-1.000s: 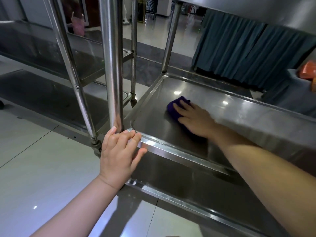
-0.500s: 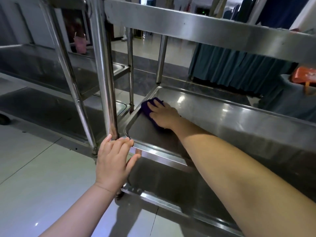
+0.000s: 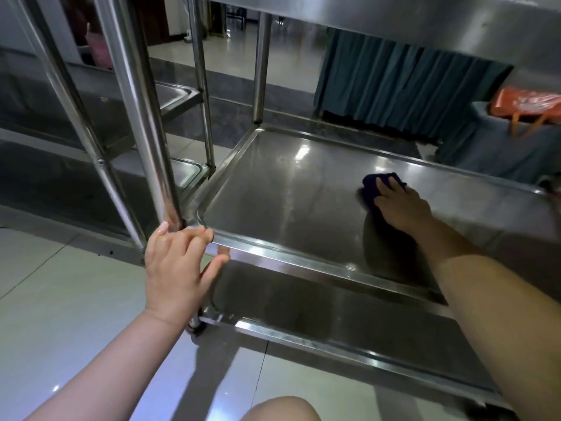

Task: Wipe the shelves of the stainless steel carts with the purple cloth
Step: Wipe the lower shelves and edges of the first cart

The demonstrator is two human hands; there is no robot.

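Note:
A stainless steel cart fills the view, and its middle shelf (image 3: 273,183) lies straight ahead. My right hand (image 3: 400,208) presses the purple cloth (image 3: 372,186) flat onto the right part of that shelf, fingers stretched over it. My left hand (image 3: 179,262) grips the shelf's near left corner by the upright post (image 3: 142,117), fingers curled over the rim and thumb under it. The bottom shelf (image 3: 334,317) lies below. The top shelf's (image 3: 379,22) underside spans the top of the view.
A second steel cart (image 3: 69,141) stands close on the left, its shelves beside this one. A dark teal curtain (image 3: 403,86) hangs behind, with an orange bag (image 3: 528,104) on a covered table at the far right. Glossy floor tiles (image 3: 60,314) lie around; my knee (image 3: 279,410) shows below.
My right hand has slid the cloth from the shelf's far left corner across to the right part. My left hand has kept its grip on the near left corner.

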